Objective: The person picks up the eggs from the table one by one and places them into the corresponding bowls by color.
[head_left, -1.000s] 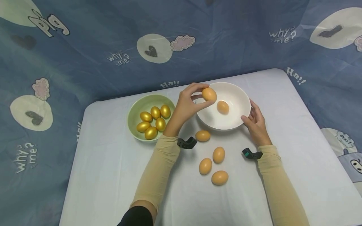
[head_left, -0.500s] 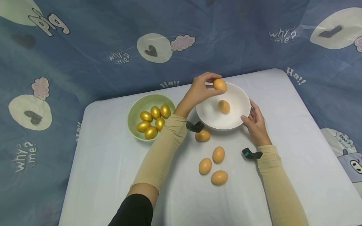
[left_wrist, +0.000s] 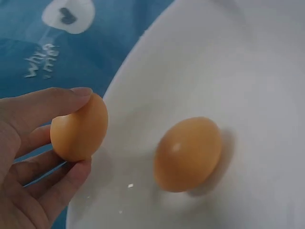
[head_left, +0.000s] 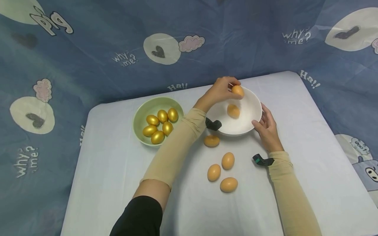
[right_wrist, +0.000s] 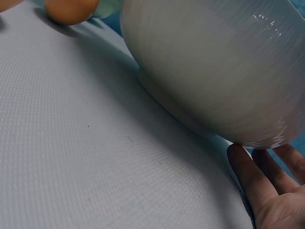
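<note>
Between the thumb and fingertips of my left hand (head_left: 220,90) is a brown egg (head_left: 238,90), held above the far part of a white bowl (head_left: 249,109). In the left wrist view that egg (left_wrist: 81,128) is near the bowl's rim, while a second brown egg (left_wrist: 188,154) lies inside the bowl. My right hand (head_left: 268,131) holds the bowl at its right side, thumb by the rim and fingers along the outer wall. The right wrist view shows fingertips (right_wrist: 238,155) against the underside of the bowl (right_wrist: 209,71).
Several loose brown eggs lie on the white tabletop (head_left: 251,203) near the bowl, one brown egg (head_left: 211,141) just in front of it. Left of them a green bowl (head_left: 141,113) holds several golden eggs (head_left: 157,137). A blue printed cloth (head_left: 236,39) hangs behind the table.
My left hand has moved right with the brown egg, from the bowl's left rim to over its far part. My right hand has stayed on the bowl.
</note>
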Demonstrator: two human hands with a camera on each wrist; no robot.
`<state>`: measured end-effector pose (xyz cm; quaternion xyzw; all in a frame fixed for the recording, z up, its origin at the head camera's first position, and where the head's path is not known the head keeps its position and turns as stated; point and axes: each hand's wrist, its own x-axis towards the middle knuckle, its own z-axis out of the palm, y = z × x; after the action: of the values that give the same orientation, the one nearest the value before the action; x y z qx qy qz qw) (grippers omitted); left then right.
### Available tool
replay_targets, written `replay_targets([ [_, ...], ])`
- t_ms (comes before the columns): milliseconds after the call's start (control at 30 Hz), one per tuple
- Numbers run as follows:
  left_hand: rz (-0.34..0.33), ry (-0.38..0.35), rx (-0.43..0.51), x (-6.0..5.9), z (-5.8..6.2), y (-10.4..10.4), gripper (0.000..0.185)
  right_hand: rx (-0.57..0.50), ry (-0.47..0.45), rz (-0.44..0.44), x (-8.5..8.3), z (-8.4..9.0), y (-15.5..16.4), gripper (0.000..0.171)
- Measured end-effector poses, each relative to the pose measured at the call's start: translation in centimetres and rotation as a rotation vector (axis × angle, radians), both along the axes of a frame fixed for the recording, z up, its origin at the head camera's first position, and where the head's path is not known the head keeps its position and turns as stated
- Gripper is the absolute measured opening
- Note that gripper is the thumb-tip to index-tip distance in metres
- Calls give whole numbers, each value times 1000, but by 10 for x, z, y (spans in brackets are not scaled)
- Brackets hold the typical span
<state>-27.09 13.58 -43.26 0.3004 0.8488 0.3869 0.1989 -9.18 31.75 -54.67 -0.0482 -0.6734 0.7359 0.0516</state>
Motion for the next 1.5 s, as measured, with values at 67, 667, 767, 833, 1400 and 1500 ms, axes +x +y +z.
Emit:
replay_targets([
  [67,-29,4,-39,-1,-2,4,53,-15,0,1,0,0,0,76],
  [667,-191,35,-292,8,-15,28,32,-92,6,4,2,0,2,75],
  [767,-199,65,-317,12,-16,29,26,-88,15,5,1,-1,1,75],
  [833,-197,72,-343,14,-17,29,29,-89,24,7,0,-2,0,74],
  [1400,-197,20,-395,18,-13,21,49,-64,10,5,-1,0,-2,75],
  [1500,-186,7,-402,18,-12,17,49,-64,6,6,-1,0,-1,75],
])
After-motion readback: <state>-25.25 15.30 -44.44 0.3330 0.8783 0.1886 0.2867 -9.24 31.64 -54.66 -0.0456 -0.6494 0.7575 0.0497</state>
